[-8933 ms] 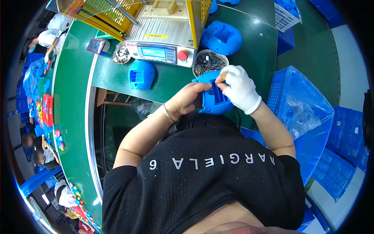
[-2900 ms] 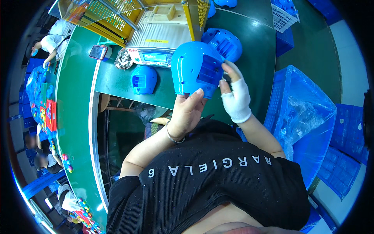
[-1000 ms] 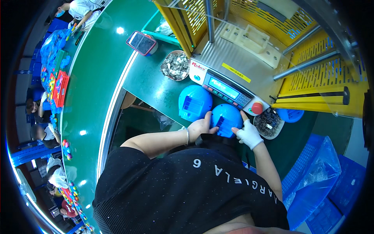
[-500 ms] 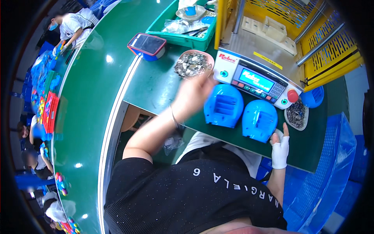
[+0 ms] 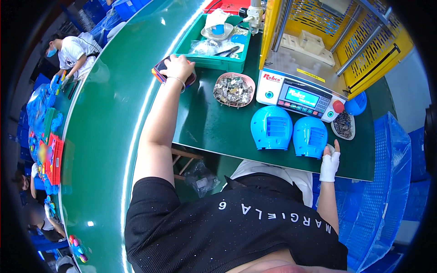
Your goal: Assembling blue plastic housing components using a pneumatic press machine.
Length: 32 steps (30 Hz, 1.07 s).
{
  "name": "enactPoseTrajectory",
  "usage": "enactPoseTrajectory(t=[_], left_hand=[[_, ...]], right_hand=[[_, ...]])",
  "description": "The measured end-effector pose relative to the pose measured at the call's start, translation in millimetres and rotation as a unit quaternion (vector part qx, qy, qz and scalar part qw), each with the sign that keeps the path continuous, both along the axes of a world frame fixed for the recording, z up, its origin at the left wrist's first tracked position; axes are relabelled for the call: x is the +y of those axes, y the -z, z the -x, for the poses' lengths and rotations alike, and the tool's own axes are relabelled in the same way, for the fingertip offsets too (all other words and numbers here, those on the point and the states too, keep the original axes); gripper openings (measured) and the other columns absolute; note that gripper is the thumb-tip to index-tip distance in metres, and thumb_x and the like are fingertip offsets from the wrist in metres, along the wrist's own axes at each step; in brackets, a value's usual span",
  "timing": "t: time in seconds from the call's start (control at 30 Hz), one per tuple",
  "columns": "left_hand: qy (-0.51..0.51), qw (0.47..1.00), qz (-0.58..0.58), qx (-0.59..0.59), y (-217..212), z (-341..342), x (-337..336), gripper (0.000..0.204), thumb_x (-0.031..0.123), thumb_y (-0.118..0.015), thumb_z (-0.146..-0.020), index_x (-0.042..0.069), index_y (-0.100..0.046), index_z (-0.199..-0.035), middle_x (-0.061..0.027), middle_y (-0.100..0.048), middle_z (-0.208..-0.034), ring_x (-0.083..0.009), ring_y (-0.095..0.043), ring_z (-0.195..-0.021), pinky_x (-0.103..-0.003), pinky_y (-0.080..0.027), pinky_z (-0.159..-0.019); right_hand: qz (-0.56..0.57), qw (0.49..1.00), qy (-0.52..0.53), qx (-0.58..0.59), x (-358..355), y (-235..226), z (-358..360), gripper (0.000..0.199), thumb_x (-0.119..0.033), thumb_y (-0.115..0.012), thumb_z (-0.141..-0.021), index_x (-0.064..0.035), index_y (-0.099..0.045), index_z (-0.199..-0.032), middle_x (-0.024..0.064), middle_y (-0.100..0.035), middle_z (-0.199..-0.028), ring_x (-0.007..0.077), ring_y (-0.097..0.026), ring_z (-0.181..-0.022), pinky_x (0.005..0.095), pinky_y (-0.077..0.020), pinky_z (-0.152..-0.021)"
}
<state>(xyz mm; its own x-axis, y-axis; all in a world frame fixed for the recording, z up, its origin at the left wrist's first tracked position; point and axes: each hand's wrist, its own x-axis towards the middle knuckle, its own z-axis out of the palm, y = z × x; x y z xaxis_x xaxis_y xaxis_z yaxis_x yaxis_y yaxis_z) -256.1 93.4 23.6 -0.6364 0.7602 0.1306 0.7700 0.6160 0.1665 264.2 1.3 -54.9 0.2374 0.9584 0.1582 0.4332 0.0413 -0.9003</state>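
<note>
reaching: the left hand [image 5: 178, 67] is stretching far out to the person's left and forward, arm nearly straight, toward the dark phone-like slab [image 5: 165, 73] lying at the table [image 5: 214, 132] edge beside the green tray [image 5: 214, 61].
slab position: it is lying flat just left of the tray's near corner, well apart from the person's body; its long axis is running slantwise, from the near left up toward the tray.
nearer hand: the left hand is the one on it; the right hand [image 5: 329, 161] is resting well apart, on the other side of the table.
left hand state: it is lying palm down over the slab, fingers curved over its far end; whether it is gripping or only covering it, i cannot tell.
right hand state: wearing a white glove, it is sitting at the near table edge with fingers loosely pointing up, one fingertip just beside the right blue shell [image 5: 310, 136]; it is holding nothing.
blue shells: the right blue shell and the left blue shell [image 5: 271, 128] are lying dome-up side by side, close to touching, in front of the white control box [image 5: 298, 94].
nearby: a pink dish of metal scraps [image 5: 234, 89] is sitting between the slab and the control box; a small dish of dark bits [image 5: 343, 123] is sitting just right of the shells.
</note>
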Motion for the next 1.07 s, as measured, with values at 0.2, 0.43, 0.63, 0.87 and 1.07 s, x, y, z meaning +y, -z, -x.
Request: enactPoseTrajectory(t=[0.2,0.43,0.63,0.87,1.07], left_hand=[[-0.092,0.995,-0.025,-0.031,-5.7,0.8,-6.6,0.063,0.046,-0.057,-0.069,0.019,-0.039,-0.124,-0.0201,-0.028,-0.13,-0.0414,-0.018,-0.123,-0.062,-0.025,-0.089],[-0.119,0.992,-0.022,-0.042,3.9,11.4,-1.8,0.054,0.035,-0.051,-0.071,0.02,-0.042,-0.122,-0.023,-0.03,-0.125,-0.0412,-0.02,-0.122,-0.06,-0.027,-0.089],[-0.14,0.989,0.004,-0.037,-2.4,10.1,3.2,0.053,0.036,-0.052,-0.073,0.023,-0.042,-0.123,-0.0154,-0.037,-0.125,-0.0361,-0.029,-0.12,-0.055,-0.031,-0.09],[-0.112,0.993,-0.031,-0.011,3.1,20.9,-5.2,0.059,0.043,-0.052,-0.074,0.017,-0.04,-0.125,-0.0176,-0.04,-0.124,-0.0348,-0.034,-0.118,-0.051,-0.032,-0.092],[-0.068,0.901,-0.317,-0.288,55.6,102.5,-48.3,0.067,0.046,-0.055,-0.073,0.012,-0.037,-0.128,-0.014,-0.034,-0.134,-0.0344,-0.023,-0.126,-0.05,-0.028,-0.097]], right_hand=[[0.009,0.999,-0.023,0.037,10.5,9.2,-6.5,0.047,-0.008,-0.047,-0.086,-0.0044,-0.029,-0.13,0.0136,-0.056,-0.102,0.0135,-0.052,-0.081,0.0233,-0.0423,-0.072],[-0.005,0.997,-0.058,0.041,11.9,3.4,-2.1,0.045,-0.009,-0.045,-0.088,-0.0044,-0.029,-0.13,0.0093,-0.055,-0.098,0.0081,-0.049,-0.074,0.0195,-0.0396,-0.062],[-0.015,0.995,-0.073,0.059,22.2,9.3,-6.8,0.045,-0.008,-0.043,-0.088,-0.0019,-0.027,-0.129,0.0109,-0.054,-0.099,0.0107,-0.051,-0.078,0.0211,-0.0413,-0.066],[-0.019,0.995,-0.08,0.061,23.8,12.9,-9.9,0.045,-0.001,-0.042,-0.086,-0.0023,-0.028,-0.129,0.0135,-0.054,-0.101,0.0144,-0.053,-0.082,0.0251,-0.0422,-0.074],[0.005,0.993,-0.091,0.075,24.6,7.4,-8.0,0.047,-0.003,-0.044,-0.086,-0.0032,-0.027,-0.13,0.0131,-0.054,-0.102,0.0161,-0.052,-0.088,0.0262,-0.0405,-0.079]])
